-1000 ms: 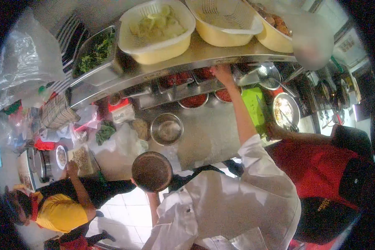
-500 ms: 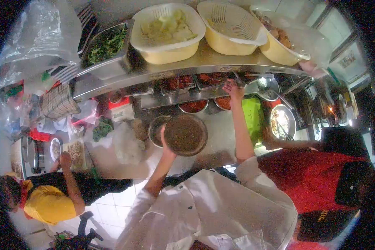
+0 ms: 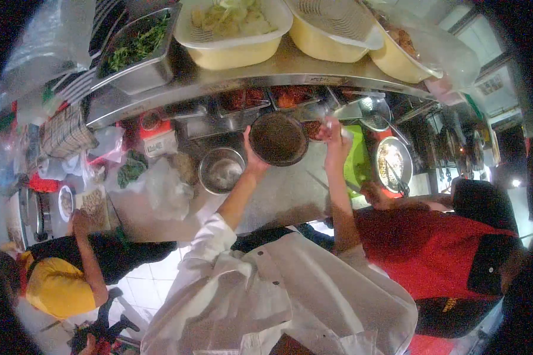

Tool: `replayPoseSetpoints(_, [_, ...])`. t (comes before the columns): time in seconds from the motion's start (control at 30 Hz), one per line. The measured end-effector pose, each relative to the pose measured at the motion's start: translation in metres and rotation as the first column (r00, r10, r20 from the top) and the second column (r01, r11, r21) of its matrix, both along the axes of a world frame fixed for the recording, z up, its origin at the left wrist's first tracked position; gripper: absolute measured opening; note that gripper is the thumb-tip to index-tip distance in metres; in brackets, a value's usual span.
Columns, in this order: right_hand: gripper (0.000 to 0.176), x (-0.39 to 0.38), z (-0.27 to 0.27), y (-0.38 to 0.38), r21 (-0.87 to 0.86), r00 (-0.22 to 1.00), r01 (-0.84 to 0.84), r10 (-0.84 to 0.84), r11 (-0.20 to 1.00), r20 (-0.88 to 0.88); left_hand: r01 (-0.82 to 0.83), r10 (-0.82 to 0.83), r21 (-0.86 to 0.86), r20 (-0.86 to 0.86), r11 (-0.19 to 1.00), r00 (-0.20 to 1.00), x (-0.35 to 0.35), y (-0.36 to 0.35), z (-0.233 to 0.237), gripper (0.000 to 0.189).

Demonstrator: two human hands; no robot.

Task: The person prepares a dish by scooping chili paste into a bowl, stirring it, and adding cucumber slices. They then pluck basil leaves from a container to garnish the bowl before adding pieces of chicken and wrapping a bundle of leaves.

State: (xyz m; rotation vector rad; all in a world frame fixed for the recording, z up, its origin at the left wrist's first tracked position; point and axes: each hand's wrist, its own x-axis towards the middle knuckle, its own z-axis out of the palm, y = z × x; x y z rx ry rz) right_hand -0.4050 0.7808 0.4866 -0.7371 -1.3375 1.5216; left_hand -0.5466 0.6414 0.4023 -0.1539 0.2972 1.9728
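My left hand (image 3: 255, 160) grips the side of a dark round bowl (image 3: 278, 139), tilted toward me over the far part of the counter. Just right of its rim, my right hand (image 3: 336, 141) is raised with the fingers drawn together; I cannot tell what is in them. Behind the fingers, a small container of red-brown food (image 3: 314, 129) shows in part. A shiny metal bowl (image 3: 221, 171) rests on the counter, left of the dark bowl. Metal trays of red food (image 3: 291, 96) line the back under the shelf.
Overhead runs a metal shelf (image 3: 219, 83) with a cream basket (image 3: 237, 53) and a tray of greens (image 3: 137, 53). Right of my arm lies a green board (image 3: 354, 155); a red-sleeved person's hand (image 3: 376, 194) is close by. A yellow-shirted person (image 3: 62, 283) works at left beyond a plastic bag (image 3: 166, 189).
My left hand has carried the dark bowl up and to the right, uncovering the metal bowl. My right hand has come back toward it from the trays. The view has shifted slightly.
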Motion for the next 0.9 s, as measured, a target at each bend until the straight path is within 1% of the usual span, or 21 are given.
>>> replayPoseSetpoints(0.03, [0.023, 0.012, 0.004, -0.019, 0.126, 0.992, -0.001, -0.014, 0.992, 0.122, 0.009, -0.009, 0.034, 0.017, 0.999, 1.000, -0.002, 0.002, 0.001, 0.069])
replayPoseSetpoints(0.07, [0.023, 0.026, -0.003, -0.035, 0.371, 0.983, -0.100, 0.033, 0.923, 0.183, 0.003, -0.004, 0.032, 0.021, 0.999, 1.000, -0.006, 0.006, -0.004, 0.069])
replayPoseSetpoints(0.1, [0.022, 0.037, -0.009, -0.046, 0.584, 0.966, -0.202, 0.062, 0.786, 0.250, -0.012, 0.011, 0.061, 0.008, 0.998, 1.000, -0.010, 0.011, -0.014, 0.069])
replayPoseSetpoints(0.13, [0.022, 0.043, -0.006, -0.057, 0.582, 0.965, -0.205, 0.064, 0.787, 0.254, -0.024, 0.025, 0.088, -0.005, 0.996, 1.000, -0.011, 0.013, -0.016, 0.069])
replayPoseSetpoints(0.2, [0.021, 0.052, 0.002, -0.072, 0.733, 0.882, -0.394, 0.005, 0.554, 0.471, 0.001, 0.000, 0.111, -0.007, 0.994, 1.000, -0.009, 0.011, -0.015, 0.069])
replayPoseSetpoints(0.23, [0.021, 0.053, 0.000, -0.070, 0.732, 0.882, -0.394, 0.005, 0.556, 0.472, 0.023, -0.021, 0.140, -0.018, 0.990, 1.000, -0.009, 0.010, -0.010, 0.069])
replayPoseSetpoints(0.3, [0.024, 0.051, -0.002, -0.058, 0.689, 0.956, -0.155, -0.070, 0.708, 0.287, 0.032, -0.031, 0.138, -0.008, 0.990, 0.999, -0.011, 0.010, -0.014, 0.071])
replayPoseSetpoints(0.33, [0.024, 0.046, 0.002, -0.052, 0.689, 0.955, -0.154, -0.072, 0.708, 0.288, 0.040, -0.041, 0.137, 0.001, 0.990, 0.999, -0.010, 0.009, -0.016, 0.072])
replayPoseSetpoints(0.37, [0.026, 0.036, 0.007, -0.041, 0.476, 0.965, -0.046, -0.084, 0.878, 0.249, 0.043, -0.043, 0.138, 0.002, 0.990, 0.999, -0.010, 0.009, -0.019, 0.072])
replayPoseSetpoints(0.4, [0.028, 0.025, 0.011, -0.030, 0.219, 0.971, 0.060, -0.108, 0.974, 0.213, 0.033, -0.034, 0.106, 0.007, 0.994, 0.999, -0.010, 0.008, -0.019, 0.072])
replayPoseSetpoints(0.47, [0.033, -0.003, 0.011, -0.003, 0.080, 0.998, 0.051, -0.054, 0.996, 0.042, 0.030, -0.030, 0.075, 0.008, 0.997, 1.000, -0.011, 0.007, -0.017, 0.072])
replayPoseSetpoints(0.53, [0.031, -0.036, 0.002, 0.019, 0.169, 0.991, 0.065, -0.084, 0.984, 0.106, 0.071, -0.076, 0.150, 0.024, 0.986, 0.997, -0.009, 0.006, -0.011, 0.071])
replayPoseSetpoints(0.57, [0.030, -0.049, -0.006, 0.029, 0.255, 0.979, 0.065, -0.111, 0.965, 0.169, 0.073, -0.077, 0.151, 0.022, 0.986, 0.997, -0.010, 0.008, -0.011, 0.071])
replayPoseSetpoints(0.6, [0.030, -0.058, -0.019, 0.040, 0.255, 0.980, 0.065, -0.111, 0.965, 0.167, 0.037, -0.038, 0.132, 0.003, 0.991, 0.999, -0.010, 0.010, -0.010, 0.070])
replayPoseSetpoints(0.67, [0.025, -0.074, -0.046, 0.056, 0.627, 0.898, -0.141, -0.168, 0.766, 0.407, -0.007, 0.009, 0.117, -0.021, 0.993, 1.000, -0.012, 0.013, -0.008, 0.069])
replayPoseSetpoints(0.7, [0.023, -0.077, -0.045, 0.053, 0.726, 0.721, -0.242, -0.382, 0.643, 0.578, -0.036, 0.039, 0.099, -0.035, 0.994, 0.999, -0.011, 0.013, -0.008, 0.068])
replayPoseSetpoints(0.73, [0.023, -0.080, -0.044, 0.050, 0.726, 0.723, -0.246, -0.377, 0.642, 0.578, -0.065, 0.070, 0.083, -0.051, 0.994, 0.996, -0.011, 0.013, -0.008, 0.068])
replayPoseSetpoints(0.8, [0.023, -0.079, -0.049, 0.048, 0.348, 0.937, -0.177, 0.049, 0.921, 0.346, -0.065, 0.069, 0.069, -0.058, 0.996, 0.996, -0.012, 0.012, -0.007, 0.067])
replayPoseSetpoints(0.83, [0.023, -0.078, -0.057, 0.051, 0.347, 0.936, -0.180, 0.051, 0.920, 0.349, -0.056, 0.060, 0.056, -0.069, 0.997, 0.996, -0.013, 0.012, -0.005, 0.066])
replayPoseSetpoints(0.87, [0.023, -0.078, -0.063, 0.054, 0.148, 0.993, -0.105, 0.096, 0.983, 0.066, -0.058, 0.062, 0.057, -0.068, 0.997, 0.996, -0.013, 0.012, -0.003, 0.066])
replayPoseSetpoints(0.9, [0.023, -0.076, -0.064, 0.058, -0.073, 0.972, -0.085, 0.067, 0.994, -0.225, -0.037, 0.041, 0.081, -0.046, 0.996, 0.998, -0.014, 0.012, -0.002, 0.066])
